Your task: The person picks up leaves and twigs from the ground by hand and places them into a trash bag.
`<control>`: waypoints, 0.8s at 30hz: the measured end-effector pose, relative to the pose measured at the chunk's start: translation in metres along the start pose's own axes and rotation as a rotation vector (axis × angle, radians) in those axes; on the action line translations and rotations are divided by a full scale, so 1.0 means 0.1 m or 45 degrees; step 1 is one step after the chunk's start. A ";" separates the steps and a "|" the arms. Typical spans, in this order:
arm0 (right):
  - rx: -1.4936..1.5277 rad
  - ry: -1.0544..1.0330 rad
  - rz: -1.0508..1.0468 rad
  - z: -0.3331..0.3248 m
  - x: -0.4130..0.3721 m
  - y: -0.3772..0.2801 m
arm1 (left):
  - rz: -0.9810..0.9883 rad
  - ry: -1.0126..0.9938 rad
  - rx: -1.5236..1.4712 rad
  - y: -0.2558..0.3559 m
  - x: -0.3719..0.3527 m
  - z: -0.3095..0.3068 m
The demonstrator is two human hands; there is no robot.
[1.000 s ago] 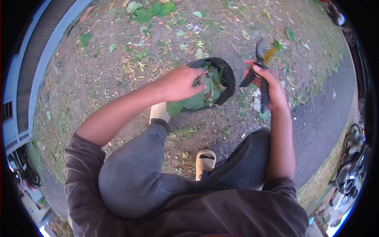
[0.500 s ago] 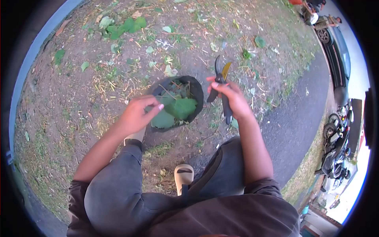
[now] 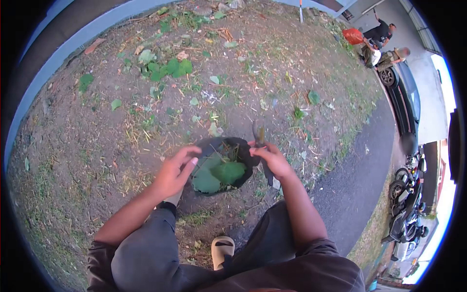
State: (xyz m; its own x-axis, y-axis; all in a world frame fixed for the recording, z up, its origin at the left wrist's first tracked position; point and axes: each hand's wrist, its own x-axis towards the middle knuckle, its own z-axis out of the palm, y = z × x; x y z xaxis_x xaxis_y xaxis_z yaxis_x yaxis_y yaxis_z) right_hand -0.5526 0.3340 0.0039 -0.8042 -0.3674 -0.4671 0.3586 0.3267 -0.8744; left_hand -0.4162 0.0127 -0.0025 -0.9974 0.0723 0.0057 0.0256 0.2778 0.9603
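Note:
A black, soft-looking bag stands on the ground in front of me with its mouth facing up. Large green leaves and some thin stalks lie inside it. At the bag's left rim is my left hand, empty, thumb and fingers apart. My right hand is closed around pruning shears, blades pointing away from me, slightly blurred. The thumb and fingertips of that hand are right at the bag's right rim.
Loose leaves and dry stalks litter the soil. A pale wall edge curves along the left. To the right run an asphalt strip, a dark car and parked motorcycles. Several people are far right, near a red bag.
The view has tilted up, so the bag sits lower in it. My right hand has brought the shears left to the bag's rim. My left hand has moved from over the leaves to the left rim.

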 end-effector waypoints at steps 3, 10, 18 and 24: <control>0.624 -0.056 0.131 -0.03 0.09 -0.11 | -0.091 0.052 -0.177 -0.05 0.03 -0.03; 1.271 -0.061 0.199 -0.03 0.06 -0.16 | -0.054 0.227 -0.150 -0.18 0.09 -0.12; 1.232 -0.065 0.188 0.04 0.16 -0.36 | -0.083 0.164 0.325 -0.78 0.35 -0.48; 1.265 0.182 0.164 0.01 0.35 -0.41 | -0.578 0.124 1.058 -1.76 0.94 -0.87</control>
State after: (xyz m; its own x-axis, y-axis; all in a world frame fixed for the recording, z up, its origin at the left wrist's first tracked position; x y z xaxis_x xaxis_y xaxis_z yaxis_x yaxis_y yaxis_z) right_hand -0.5948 0.3073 0.0232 -0.7573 -0.2518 -0.6026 0.6267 -0.5399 -0.5619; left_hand -0.5203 -0.1125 -0.1468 -0.9241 -0.2800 -0.2600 -0.3633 0.8544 0.3714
